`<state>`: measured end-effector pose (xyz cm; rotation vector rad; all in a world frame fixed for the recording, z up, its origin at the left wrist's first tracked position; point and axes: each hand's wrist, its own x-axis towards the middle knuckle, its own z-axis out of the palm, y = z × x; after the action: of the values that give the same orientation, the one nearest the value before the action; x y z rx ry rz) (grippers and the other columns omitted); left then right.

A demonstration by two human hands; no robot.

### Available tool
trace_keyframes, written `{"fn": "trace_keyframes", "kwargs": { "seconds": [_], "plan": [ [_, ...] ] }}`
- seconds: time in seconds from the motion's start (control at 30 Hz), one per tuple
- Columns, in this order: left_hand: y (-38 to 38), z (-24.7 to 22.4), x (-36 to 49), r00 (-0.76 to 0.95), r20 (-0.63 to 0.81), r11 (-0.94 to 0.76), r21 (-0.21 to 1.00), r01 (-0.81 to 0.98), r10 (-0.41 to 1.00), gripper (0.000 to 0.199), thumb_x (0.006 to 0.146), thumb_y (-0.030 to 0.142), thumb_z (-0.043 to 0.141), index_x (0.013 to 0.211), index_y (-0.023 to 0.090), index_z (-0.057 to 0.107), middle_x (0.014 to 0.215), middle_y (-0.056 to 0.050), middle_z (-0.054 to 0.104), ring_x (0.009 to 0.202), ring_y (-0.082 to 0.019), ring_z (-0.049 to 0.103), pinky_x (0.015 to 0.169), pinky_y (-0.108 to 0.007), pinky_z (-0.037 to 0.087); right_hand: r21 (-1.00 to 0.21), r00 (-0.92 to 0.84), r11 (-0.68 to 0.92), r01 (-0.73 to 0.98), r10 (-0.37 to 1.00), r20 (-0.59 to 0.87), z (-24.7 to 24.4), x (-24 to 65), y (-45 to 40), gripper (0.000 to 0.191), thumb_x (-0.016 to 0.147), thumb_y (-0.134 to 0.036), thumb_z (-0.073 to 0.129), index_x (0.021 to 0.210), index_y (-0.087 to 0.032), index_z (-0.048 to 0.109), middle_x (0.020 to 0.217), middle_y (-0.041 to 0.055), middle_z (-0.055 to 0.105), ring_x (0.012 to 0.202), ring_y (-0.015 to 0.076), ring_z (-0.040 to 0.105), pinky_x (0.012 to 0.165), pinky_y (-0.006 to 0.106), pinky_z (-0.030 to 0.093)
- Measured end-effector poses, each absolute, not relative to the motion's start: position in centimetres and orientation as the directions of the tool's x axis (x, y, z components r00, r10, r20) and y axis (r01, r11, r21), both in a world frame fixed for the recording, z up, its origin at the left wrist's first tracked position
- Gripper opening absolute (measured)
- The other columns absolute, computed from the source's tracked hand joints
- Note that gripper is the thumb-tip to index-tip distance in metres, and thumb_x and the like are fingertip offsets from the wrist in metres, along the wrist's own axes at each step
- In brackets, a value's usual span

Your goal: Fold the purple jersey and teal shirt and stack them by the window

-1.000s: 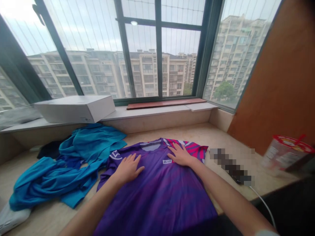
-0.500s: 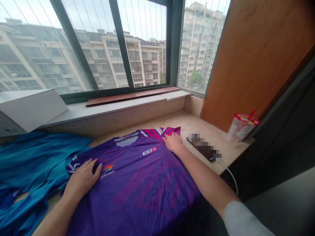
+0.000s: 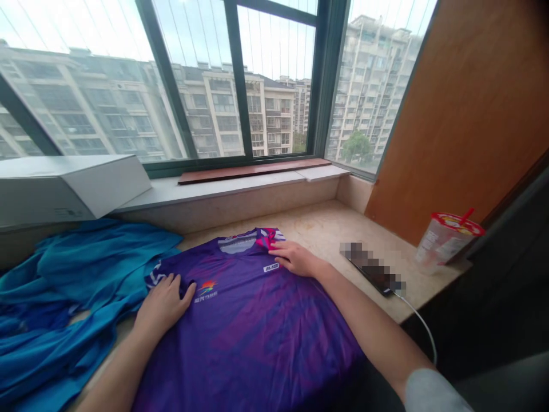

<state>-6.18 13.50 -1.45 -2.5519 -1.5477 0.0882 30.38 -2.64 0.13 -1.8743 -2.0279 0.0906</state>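
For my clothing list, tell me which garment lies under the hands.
The purple shirt marked BIG: left hand and right hand are both on it, while the blue clothing lies beside it, under neither.

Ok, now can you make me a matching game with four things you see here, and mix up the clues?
Things:
1. shirt
2. phone
3. box
4. cup

Clues:
A. has a red straw sticking up
B. sits on the white sill
C. has a left hand and a right hand on it
D. has a white cable at one end

Right pairs: 1-C, 2-D, 3-B, 4-A
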Motion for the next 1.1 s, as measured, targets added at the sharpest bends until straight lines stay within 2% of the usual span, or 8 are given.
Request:
{"fn": "trace_keyframes", "kwargs": {
  "seconds": [0.07, 0.2, 0.33, 0.53, 0.67, 0.73, 0.9, 1.1],
  "plan": [
    [12.9, -1.2, -6.0, 0.459, 0.035, -0.448, -0.162, 0.879, 0.888, 0.081, 0.098, 0.053, 0.025, 0.145, -0.007, 0.049, 0.152, -0.028, 0.049, 0.143, -0.037, 0.046, 0.12, -0.044, 0.033, -0.331, -0.086, 0.169, 0.928, 0.964, 0.251, -0.1, 30.1, -2.8, 0.041, 0.105, -0.039, 0.045, 0.139, -0.026, 0.064, 0.152, 0.0026, 0.056, 0.14, 0.0175, 0.049, 0.119, 0.028, 0.032],
    [12.0, -1.1, -5.8, 0.444, 0.057, -0.434, -0.13, 0.891, 0.894, 0.075, 0.1, 0.051, 0.028, 0.146, -0.004, 0.05, 0.153, -0.027, 0.049, 0.145, -0.036, 0.044, 0.12, -0.044, 0.033, -0.29, 0.188, -0.127, 0.949, 0.963, 0.194, -1.3, 31.2, -3.0, 0.046, 0.104, -0.039, 0.045, 0.141, -0.018, 0.062, 0.146, 0.0143, 0.06, 0.136, 0.0256, 0.053, 0.116, 0.038, 0.036],
    [11.5, -1.1, -6.0, 0.423, 0.078, -0.419, -0.06, 0.906, 0.903, 0.07, 0.1, 0.049, 0.035, 0.144, -0.003, 0.051, 0.153, -0.028, 0.048, 0.144, -0.038, 0.044, 0.119, -0.047, 0.033, -0.23, 0.236, -0.201, 0.952, 0.962, 0.138, -2.2, 32.4, -3.0, 0.046, 0.101, -0.046, 0.051, 0.132, -0.017, 0.069, 0.139, 0.0182, 0.064, 0.131, 0.03, 0.056, 0.112, 0.041, 0.04],
    [11.0, -1.1, -6.0, 0.422, 0.127, -0.427, 0.007, 0.904, 0.898, 0.062, 0.099, 0.046, 0.043, 0.141, 0.001, 0.055, 0.15, -0.028, 0.052, 0.142, -0.038, 0.047, 0.118, -0.047, 0.035, -0.169, 0.208, -0.176, 0.97, 0.959, 0.191, -2.5, 31.7, -2.7, 0.042, 0.101, -0.042, 0.05, 0.134, -0.023, 0.068, 0.15, 0.0139, 0.055, 0.14, 0.031, 0.048, 0.117, 0.046, 0.033],
    [10.9, -1.2, -6.0, 0.412, 0.121, -0.417, 0.021, 0.909, 0.903, 0.063, 0.1, 0.046, 0.043, 0.141, 0.0, 0.055, 0.15, -0.028, 0.051, 0.143, -0.038, 0.045, 0.118, -0.046, 0.034, -0.187, 0.058, -0.007, 0.982, 0.961, 0.269, -2.8, 30.8, -2.5, 0.05, 0.099, -0.05, 0.052, 0.139, -0.022, 0.064, 0.154, 0.0127, 0.052, 0.142, 0.032, 0.045, 0.12, 0.049, 0.03],
    [10.7, -1.1, -6.0, 0.409, 0.123, -0.415, 0.025, 0.909, 0.904, 0.062, 0.1, 0.046, 0.043, 0.141, 0.001, 0.055, 0.151, -0.028, 0.051, 0.144, -0.038, 0.045, 0.118, -0.046, 0.034, -0.247, 0.033, 0.029, 0.969, 0.969, 0.243, -3.0, 30.4, -2.4, 0.046, 0.097, -0.05, 0.055, 0.13, -0.022, 0.071, 0.148, 0.0127, 0.058, 0.139, 0.0318, 0.049, 0.119, 0.049, 0.031],
    [10.4, -0.9, -6.0, 0.399, 0.136, -0.407, 0.035, 0.913, 0.907, 0.059, 0.101, 0.046, 0.043, 0.139, 0.003, 0.057, 0.149, -0.026, 0.053, 0.143, -0.038, 0.046, 0.117, -0.046, 0.035, -0.684, 0.262, 0.008, 0.73, 0.92, 0.29, -3.3, 30.6, -2.0, 0.027, 0.083, -0.047, 0.068, 0.088, -0.023, 0.08, 0.12, 0.0107, 0.075, 0.121, 0.0316, 0.063, 0.115, 0.046, 0.038],
    [10.4, -1.1, -6.0, 0.399, 0.14, -0.41, 0.056, 0.91, 0.906, 0.058, 0.1, 0.046, 0.045, 0.139, 0.004, 0.057, 0.15, -0.026, 0.052, 0.143, -0.038, 0.046, 0.118, -0.046, 0.034, -0.905, 0.61, -0.073, 0.419, 0.761, 0.221, -3.8, 33.1, -0.9, 0.051, 0.089, -0.064, 0.051, 0.087, -0.018, 0.071, 0.076, 0.0096, 0.076, 0.075, 0.0265, 0.073, 0.072, 0.037, 0.06]
  ]
}}
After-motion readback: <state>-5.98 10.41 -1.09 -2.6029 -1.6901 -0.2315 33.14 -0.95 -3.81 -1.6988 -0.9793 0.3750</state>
